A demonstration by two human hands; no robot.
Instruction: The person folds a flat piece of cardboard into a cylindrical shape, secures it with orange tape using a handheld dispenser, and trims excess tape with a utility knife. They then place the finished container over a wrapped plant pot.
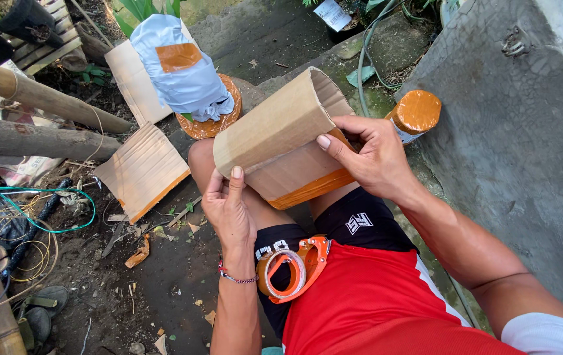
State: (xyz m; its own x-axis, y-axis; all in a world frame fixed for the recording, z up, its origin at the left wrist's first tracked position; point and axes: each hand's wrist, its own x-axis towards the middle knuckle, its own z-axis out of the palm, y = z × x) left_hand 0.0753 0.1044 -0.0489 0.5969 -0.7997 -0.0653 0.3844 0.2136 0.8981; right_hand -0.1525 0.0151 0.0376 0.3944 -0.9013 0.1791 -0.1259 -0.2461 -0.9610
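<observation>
Head: cardboard tube [281, 138] angled up-right.

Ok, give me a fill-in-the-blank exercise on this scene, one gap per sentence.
1. Both hands, left and right, hold a folded piece of ____.
2. The tape dispenser rests on the person's ____.
3. The strip of tape along the piece's lower edge is ____ in colour.
4. The person's shirt is ____.

Missing words: cardboard; lap; orange; red
</observation>
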